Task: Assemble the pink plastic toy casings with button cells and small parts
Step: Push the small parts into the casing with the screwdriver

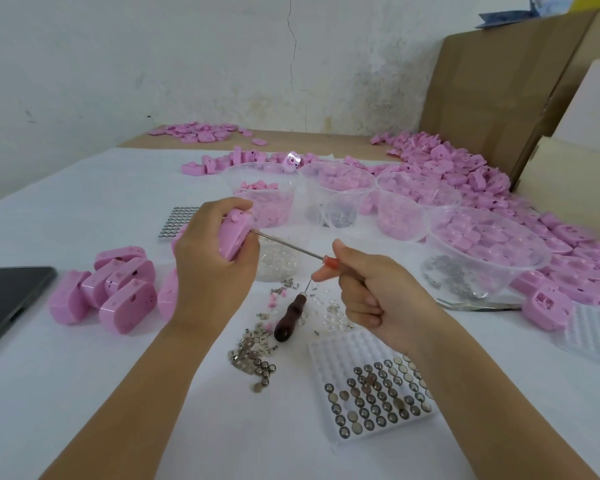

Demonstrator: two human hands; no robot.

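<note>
Gripping a pink casing point(234, 233) in the left hand point(210, 261), fingers curled tight round it, up and left of the awl point(288, 315). Pinching a screwdriver point(291, 246) in the right hand point(378, 292), up and right of the awl, fingers curled on the red handle, tip at the casing's edge. Got a pile point(125, 292) of casings well left of the awl, cell tray point(371, 386) just below-right, loose cells point(262, 372) just below.

Left hand point(215, 251) and right hand point(371, 292) are both raised, each curled tight in a grip
</note>
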